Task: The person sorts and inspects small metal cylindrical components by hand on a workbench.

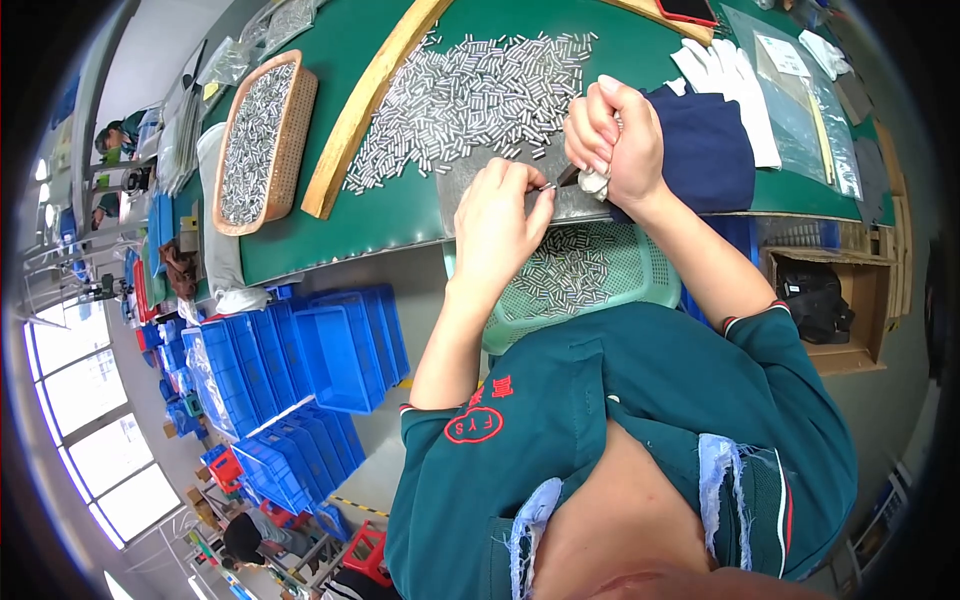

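Note:
My left hand is over a grey metal plate at the table's front edge. Its thumb and forefinger pinch a small metal pin. Beside it, my right hand is closed in a fist around a tool with a white-wrapped handle. The tool's dark flat tip points toward the pin; whether they touch I cannot tell. Past the plate spreads a large heap of short silvery pins. Below the table edge, a light green plastic basket holds many more pins.
Wooden strips border the heap. A tan basket of pins stands to the left. Dark blue cloth, white gloves and a plastic bag lie right. Blue crates are stacked lower left; a cardboard box sits right.

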Motion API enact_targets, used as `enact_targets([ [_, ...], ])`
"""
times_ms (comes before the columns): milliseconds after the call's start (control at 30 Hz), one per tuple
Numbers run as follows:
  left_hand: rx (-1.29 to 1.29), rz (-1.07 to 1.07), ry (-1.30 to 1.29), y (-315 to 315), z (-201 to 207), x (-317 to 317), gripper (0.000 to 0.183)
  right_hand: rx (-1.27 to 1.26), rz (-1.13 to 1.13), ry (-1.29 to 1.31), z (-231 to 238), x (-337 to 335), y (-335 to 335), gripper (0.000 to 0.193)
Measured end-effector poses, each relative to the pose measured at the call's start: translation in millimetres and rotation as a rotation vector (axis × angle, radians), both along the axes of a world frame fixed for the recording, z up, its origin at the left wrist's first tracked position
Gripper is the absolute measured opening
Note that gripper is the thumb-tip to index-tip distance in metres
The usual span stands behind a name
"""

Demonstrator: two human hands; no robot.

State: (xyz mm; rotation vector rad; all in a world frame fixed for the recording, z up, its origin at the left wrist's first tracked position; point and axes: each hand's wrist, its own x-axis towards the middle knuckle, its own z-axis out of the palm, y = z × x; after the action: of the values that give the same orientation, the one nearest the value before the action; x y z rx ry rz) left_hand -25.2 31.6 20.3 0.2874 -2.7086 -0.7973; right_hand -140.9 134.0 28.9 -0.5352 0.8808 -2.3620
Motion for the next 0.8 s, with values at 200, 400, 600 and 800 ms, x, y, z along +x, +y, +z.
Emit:
enact_targets([
  [200, 0.043, 0.001, -0.004, -1.1, -5.8, 0.3, 0.010, -0.003, 0.062, -0.024, -0.5, -0.1, -0.4, 0.041],
  [400, 0.038, 0.020, 0.018, -0.5, -9.3, 1.9, 0.011, -0.015, 0.064, -0.035, -0.5, 1.1, 0.0, 0.042],
  [600, 0.027, 0.006, 0.052, -0.4, -11.8, 3.5, 0.011, 0.037, 0.063, 0.101, 0.3, 6.3, -2.1, 0.042],
  [800, 0.073, -0.021, 0.079, -2.8, -13.0, 2.8, 0.009, -0.013, 0.039, 0.042, -1.9, 1.8, -2.3, 0.042],
])
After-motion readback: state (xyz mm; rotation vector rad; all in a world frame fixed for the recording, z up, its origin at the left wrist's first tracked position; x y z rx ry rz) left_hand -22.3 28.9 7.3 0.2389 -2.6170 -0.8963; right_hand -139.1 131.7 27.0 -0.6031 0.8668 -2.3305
